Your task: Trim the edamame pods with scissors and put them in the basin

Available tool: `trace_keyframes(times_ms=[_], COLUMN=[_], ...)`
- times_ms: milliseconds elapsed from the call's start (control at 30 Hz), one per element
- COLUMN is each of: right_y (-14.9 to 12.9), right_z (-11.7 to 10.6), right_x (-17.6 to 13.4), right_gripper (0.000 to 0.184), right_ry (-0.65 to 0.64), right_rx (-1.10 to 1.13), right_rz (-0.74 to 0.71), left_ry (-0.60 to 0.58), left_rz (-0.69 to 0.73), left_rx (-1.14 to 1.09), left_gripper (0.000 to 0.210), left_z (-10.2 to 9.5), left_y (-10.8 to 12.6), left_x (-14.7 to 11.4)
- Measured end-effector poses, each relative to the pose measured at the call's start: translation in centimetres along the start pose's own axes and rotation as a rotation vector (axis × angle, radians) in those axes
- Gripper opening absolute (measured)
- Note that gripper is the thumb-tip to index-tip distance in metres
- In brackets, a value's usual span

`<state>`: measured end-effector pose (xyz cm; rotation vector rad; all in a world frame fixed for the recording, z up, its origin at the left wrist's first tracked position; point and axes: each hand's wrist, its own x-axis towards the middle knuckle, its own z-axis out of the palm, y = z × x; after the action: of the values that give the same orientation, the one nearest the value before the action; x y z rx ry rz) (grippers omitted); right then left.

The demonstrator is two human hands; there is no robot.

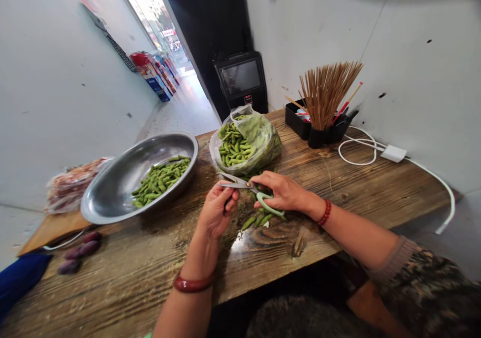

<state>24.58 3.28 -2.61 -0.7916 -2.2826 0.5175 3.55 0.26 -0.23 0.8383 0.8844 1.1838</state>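
My right hand (pixel 280 190) is closed on a pair of scissors (pixel 266 202) with pale green handles. Their metal blades are parted and point left, over the fingertips of my left hand (pixel 218 207). That hand is pinched closed at the blades; whatever it holds is mostly hidden by its fingers. Several loose green soybean pods (pixel 259 221) lie on the table under my right hand. Just beyond my hands stands a clear plastic bag (pixel 266 142) full of pods. On the left, a wide steel basin (pixel 116 182) is tilted, with a heap of pods (pixel 161 180) in it.
Black holders (pixel 317 138) with a bundle of wooden skewers (pixel 326 92) stand at the back right, near a white cable (pixel 366 162). Bagged meat (pixel 73 187) lies left of the basin. Several dark purplish items (pixel 80 250) sit on the wooden table (pixel 150 273) at front left.
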Motion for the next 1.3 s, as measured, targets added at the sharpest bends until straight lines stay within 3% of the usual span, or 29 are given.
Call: trace_keyframes(times_ms=[433, 633, 767, 900, 1067, 1167, 1300], right_y=[0.7, 1.2, 1.3, 1.2, 1.4, 1.4, 1.4], right_z=[0.3, 0.3, 0.2, 0.2, 0.3, 0.3, 0.5], right_x=[0.1, 0.3, 0.4, 0.4, 0.3, 0.3, 0.3], right_gripper=[0.049, 0.049, 0.05, 0.052, 0.051, 0.05, 0.048], right_ry=[-0.02, 0.058, 0.095, 0.095, 0.091, 0.083, 0.078], right_rx=[0.012, 0.072, 0.085, 0.081, 0.07, 0.073, 0.081], right_rz=[0.004, 0.036, 0.05, 0.041, 0.036, 0.035, 0.033], left_ry=[0.096, 0.115, 0.017, -0.16, -0.378, -0.444, -0.504], left_rz=[0.047, 0.02, -0.018, 0.0, -0.081, -0.058, 0.007], left_rx=[0.114, 0.142, 0.356, 0.837, 1.337, 1.475, 1.495], left_gripper=[0.02, 0.026, 0.019, 0.019, 0.013, 0.01, 0.003], left_z=[-0.9, -1.3, -1.3, -0.9, -0.7, -0.8, -0.6], left_y=[0.5, 1.0, 1.4, 1.6, 0.8, 0.1, -0.4], left_x=[0.2, 0.3, -0.1, -0.4, -0.3, -0.3, -0.3])
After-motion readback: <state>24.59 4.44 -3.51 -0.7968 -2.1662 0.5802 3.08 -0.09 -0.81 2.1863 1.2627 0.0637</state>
